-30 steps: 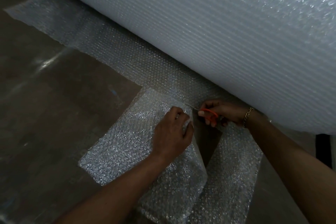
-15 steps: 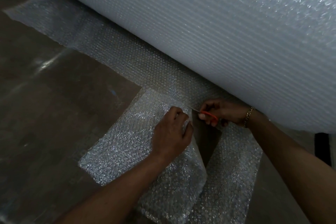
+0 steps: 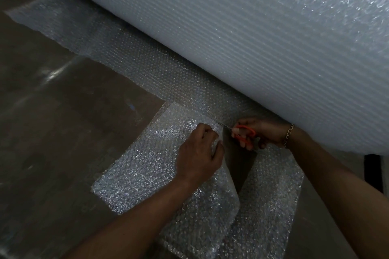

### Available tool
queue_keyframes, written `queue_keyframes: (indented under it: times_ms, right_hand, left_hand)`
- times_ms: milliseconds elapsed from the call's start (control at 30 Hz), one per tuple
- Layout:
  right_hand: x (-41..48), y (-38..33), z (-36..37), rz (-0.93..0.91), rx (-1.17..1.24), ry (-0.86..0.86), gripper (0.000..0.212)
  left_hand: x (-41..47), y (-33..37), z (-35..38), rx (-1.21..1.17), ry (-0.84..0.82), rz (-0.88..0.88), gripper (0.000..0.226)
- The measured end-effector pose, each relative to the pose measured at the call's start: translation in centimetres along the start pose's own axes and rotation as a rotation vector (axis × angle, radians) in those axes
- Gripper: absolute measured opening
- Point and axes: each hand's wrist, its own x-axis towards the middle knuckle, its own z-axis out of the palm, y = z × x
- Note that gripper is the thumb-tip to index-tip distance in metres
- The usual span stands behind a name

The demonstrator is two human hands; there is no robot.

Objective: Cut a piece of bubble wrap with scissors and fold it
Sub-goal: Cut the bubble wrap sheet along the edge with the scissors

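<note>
A huge roll of bubble wrap (image 3: 263, 38) lies across the top of the view, and its loose sheet (image 3: 134, 63) spreads over the brown floor. My left hand (image 3: 200, 153) pinches the cut edge of a partly cut piece of bubble wrap (image 3: 147, 170) and holds it up a little. My right hand (image 3: 261, 132) grips orange-handled scissors (image 3: 245, 133). Their thin blades point left into the sheet just beyond my left fingers. A slit of bare floor shows between the piece and another strip of wrap (image 3: 271, 191) on the right.
Brown glossy floor (image 3: 63, 122) fills the left side. The roll blocks everything behind and to the right of my hands. A dark gap (image 3: 376, 172) shows under the roll at the right edge.
The scissor handles have spread apart a little in my right hand. Both hands stay at nearly the same place by the cut.
</note>
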Motion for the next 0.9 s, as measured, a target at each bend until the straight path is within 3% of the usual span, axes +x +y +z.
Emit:
queue_keyframes:
  times_ms: [333, 667, 900]
  right_hand:
    - [-0.3, 0.6, -0.3, -0.054, 0.007, 0.036, 0.046]
    - [-0.5, 0.6, -0.1, -0.023, 0.030, 0.006, 0.057]
    - [-0.5, 1.3, -0.4, -0.073, 0.051, 0.031, 0.038]
  left_hand:
    - [0.1, 0.0, 0.0, 0.018, 0.006, 0.002, 0.021]
    - [0.0, 0.1, 0.0, 0.008, 0.000, 0.003, 0.020]
    - [0.0, 0.0, 0.0, -0.022, 0.007, 0.001, 0.020]
